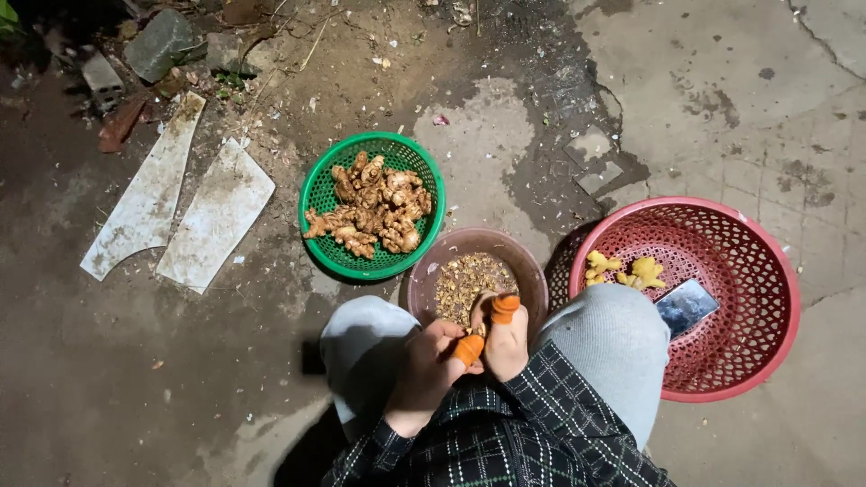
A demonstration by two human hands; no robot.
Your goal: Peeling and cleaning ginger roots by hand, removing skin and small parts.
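Ginger root (pixel 483 330), a small piece of it, was pinched between both hands just above the person's knees, mostly hidden by the fingers. The left hand (pixel 431 361) was clenched around it, with an orange cap on the thumb; the right hand (pixel 505 338) gripped it from the other side, also wearing an orange finger cap. Directly beyond the hands sat a brown bowl (pixel 528 271) holding a layer of scraped peel. To the right, a red basket (pixel 767 271) held only two or three peeled yellow pieces (pixel 622 270) and a flat dark slab. Farther off to the left, a green basket (pixel 317 194) was heaped with unpeeled ginger (pixel 370 207), so most of the work appeared left. White broken tile pieces (pixel 180 203) lay on the concrete floor beyond.
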